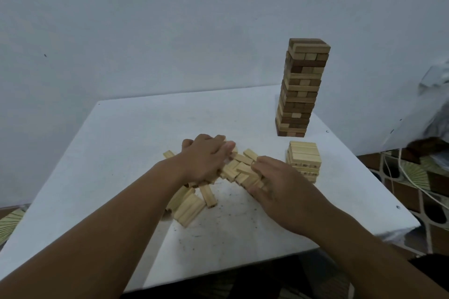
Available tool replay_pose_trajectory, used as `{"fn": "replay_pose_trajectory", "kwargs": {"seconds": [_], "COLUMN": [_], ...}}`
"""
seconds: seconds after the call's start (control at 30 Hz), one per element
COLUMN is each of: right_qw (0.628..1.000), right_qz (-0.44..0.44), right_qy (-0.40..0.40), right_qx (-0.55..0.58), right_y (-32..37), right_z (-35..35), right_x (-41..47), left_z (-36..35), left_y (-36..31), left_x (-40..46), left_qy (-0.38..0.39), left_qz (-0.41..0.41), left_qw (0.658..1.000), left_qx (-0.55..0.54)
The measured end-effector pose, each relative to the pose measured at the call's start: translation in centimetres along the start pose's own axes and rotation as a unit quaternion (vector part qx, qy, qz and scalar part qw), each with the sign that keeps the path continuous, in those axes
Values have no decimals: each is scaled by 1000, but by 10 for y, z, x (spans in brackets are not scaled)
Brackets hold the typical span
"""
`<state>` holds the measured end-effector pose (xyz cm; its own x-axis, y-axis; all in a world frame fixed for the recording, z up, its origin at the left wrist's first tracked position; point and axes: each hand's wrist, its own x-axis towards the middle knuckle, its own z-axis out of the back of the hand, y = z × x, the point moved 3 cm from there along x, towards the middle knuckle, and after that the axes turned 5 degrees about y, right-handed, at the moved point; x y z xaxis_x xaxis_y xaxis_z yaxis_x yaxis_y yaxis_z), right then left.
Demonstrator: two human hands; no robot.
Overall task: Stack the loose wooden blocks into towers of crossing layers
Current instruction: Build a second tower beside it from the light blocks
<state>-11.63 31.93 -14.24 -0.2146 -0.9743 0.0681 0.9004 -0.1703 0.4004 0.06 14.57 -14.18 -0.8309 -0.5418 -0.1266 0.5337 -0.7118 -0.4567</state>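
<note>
Both hands, left (206, 161) and right (283, 189), fingers curled gripping loose blocks (239, 167) beside short tower (303, 161); light, stiff, grab by long sides.

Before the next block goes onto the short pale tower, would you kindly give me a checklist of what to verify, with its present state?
1. Loose pale blocks within reach: ok, a pile lies between both hands.
2. Left hand has a block in its grip: cannot tell, its fingers lie over the pile.
3. Right hand has a block in its grip: cannot tell, its fingertips are buried among the blocks.
4. Short pale tower upright, top layer free: ok.
5. Tall mixed-wood tower clear of the hands: ok, it stands apart behind the short one.
6. Table has spare room: ok.
</note>
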Motion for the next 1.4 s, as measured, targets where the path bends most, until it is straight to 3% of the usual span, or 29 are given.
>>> {"fn": "replay_pose_trajectory", "kwargs": {"seconds": [0.17, 0.3, 0.4, 0.53, 0.63, 0.83, 1.4], "right_qw": [1000, 998, 994, 993, 994, 992, 998], "right_qz": [11, 8, -29, -31, -37, -41, -48], "right_qy": [-12, -64, -92, -82, -78, -72, -31], "right_qx": [1, 22, 46, 85, 73, 94, 42], "right_y": [1, -6, -8, 4, 7, 2, 5], "right_z": [1, 0, 1, 0, -1, -4, -5], "right_x": [-12, -22, -28, -18, -9, -4, 7], "left_z": [7, 2, -14, -30, -30, -22, -19], "left_y": [-3, -29, -47, -52, -53, -45, -34], "left_x": [-20, -44, -53, -44, -41, -47, -52], "left_qy": [-121, -198, -170, -94, -114, -152, -167], "left_qz": [-10, -49, -68, -25, -46, -23, 9], "left_qw": [993, 979, 983, 991, 991, 985, 984], "left_qx": [-5, -18, 24, 92, 48, 81, 69]}}
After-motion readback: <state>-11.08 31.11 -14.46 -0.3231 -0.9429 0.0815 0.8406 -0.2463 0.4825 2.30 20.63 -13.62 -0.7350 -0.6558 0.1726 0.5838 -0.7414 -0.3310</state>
